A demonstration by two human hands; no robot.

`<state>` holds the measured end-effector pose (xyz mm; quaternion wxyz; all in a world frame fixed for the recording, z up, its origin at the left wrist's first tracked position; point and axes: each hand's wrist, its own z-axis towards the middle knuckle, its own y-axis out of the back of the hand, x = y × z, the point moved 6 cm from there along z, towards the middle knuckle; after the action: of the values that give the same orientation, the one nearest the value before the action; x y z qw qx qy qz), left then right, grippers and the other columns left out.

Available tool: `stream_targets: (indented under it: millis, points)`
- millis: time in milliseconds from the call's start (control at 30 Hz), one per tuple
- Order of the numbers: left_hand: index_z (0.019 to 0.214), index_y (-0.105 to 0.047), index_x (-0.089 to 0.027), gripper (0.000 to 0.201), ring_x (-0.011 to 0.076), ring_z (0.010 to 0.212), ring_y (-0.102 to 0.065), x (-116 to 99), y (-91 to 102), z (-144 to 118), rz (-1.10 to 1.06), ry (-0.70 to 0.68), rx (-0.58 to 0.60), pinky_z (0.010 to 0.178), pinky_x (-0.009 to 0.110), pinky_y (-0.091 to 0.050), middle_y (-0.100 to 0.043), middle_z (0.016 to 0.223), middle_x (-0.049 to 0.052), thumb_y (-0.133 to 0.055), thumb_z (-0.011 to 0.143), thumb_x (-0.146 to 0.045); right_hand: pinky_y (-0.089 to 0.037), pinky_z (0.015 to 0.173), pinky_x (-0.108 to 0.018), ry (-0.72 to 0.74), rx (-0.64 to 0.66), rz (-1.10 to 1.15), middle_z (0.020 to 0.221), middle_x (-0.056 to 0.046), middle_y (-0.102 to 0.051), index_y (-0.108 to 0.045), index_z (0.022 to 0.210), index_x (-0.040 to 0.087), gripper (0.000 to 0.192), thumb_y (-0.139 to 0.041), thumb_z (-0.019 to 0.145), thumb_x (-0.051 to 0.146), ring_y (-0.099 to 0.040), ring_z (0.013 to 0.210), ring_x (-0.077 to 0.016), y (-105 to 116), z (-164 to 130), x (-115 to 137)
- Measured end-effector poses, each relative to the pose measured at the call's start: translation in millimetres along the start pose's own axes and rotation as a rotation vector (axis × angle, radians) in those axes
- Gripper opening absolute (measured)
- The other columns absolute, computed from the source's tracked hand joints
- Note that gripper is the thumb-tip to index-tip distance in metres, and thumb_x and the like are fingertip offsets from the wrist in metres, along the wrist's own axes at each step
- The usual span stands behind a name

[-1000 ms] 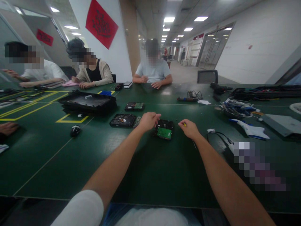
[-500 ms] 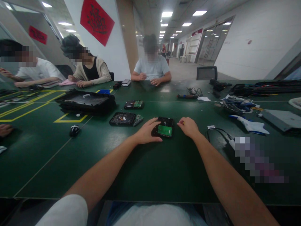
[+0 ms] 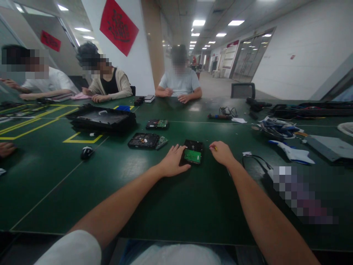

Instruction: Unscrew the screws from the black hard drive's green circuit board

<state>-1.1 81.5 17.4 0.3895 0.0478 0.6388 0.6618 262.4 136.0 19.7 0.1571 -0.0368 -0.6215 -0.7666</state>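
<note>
A black hard drive (image 3: 194, 144) lies flat on the table before me, its green circuit board (image 3: 192, 156) facing up. My left hand (image 3: 174, 161) rests at the drive's left side, fingers stretched and thumb spread below the near edge. Its index fingertip seems to touch the drive's left edge. To the right of the drive, apart from it, my right hand (image 3: 222, 152) is closed in a pinch. A small yellow bit of something shows between its fingers; the rest is hidden, so its kind cannot be made out.
Further left lie an opened drive case (image 3: 143, 140), a loose circuit board (image 3: 161, 142) and another drive (image 3: 157, 124). Beyond are a black tray (image 3: 102, 117) and a mouse (image 3: 87, 152). Cables (image 3: 256, 155), a glove (image 3: 293, 151) and a grey box (image 3: 328, 147) lie right. Several people sit around.
My left hand has drawn back slightly from over the drive to its left edge. The right hand has turned a little, showing the yellow bit. The view has tilted slightly upward.
</note>
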Motion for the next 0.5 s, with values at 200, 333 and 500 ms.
stream_targets:
  millis: [200, 333, 500]
  points:
    - [0.163, -0.018, -0.014, 0.101, 0.0382, 0.159, -0.017, -4.9, -4.0, -1.6, -0.009, -0.021, 0.020, 0.130, 0.056, -0.017, -0.028, 0.168, 0.021, -0.059, 0.088, -0.066, -0.048, 0.091, -0.032, -0.002, 0.002, -0.005, 0.107, -0.009, -0.070, -0.074, 0.100, 0.021, 0.016, -0.062, 0.096, 0.031, -0.064, 0.101, -0.0214, 0.1, -0.6, 4.5]
    - [0.165, -0.015, -0.011, 0.106, 0.0393, 0.160, -0.013, -14.1, -12.6, -2.0, 0.013, -0.041, 0.038, 0.130, 0.055, -0.014, -0.022, 0.170, 0.021, -0.055, 0.088, -0.073, -0.048, 0.088, -0.033, -0.020, 0.004, -0.015, 0.106, -0.009, -0.070, -0.073, 0.098, 0.021, 0.016, -0.060, 0.096, 0.031, -0.064, 0.098, -0.0215, 0.8, -1.3, 6.1]
    - [0.163, -0.023, -0.013, 0.101, 0.0402, 0.160, -0.009, -18.4, -14.4, 3.3, 0.040, 0.017, -0.021, 0.129, 0.058, -0.011, -0.019, 0.171, 0.021, -0.051, 0.089, -0.076, -0.047, 0.085, -0.033, -0.032, 0.006, -0.022, 0.106, -0.009, -0.070, -0.072, 0.098, 0.021, 0.018, -0.058, 0.097, 0.031, -0.064, 0.095, -0.0212, 1.0, -2.2, 7.3]
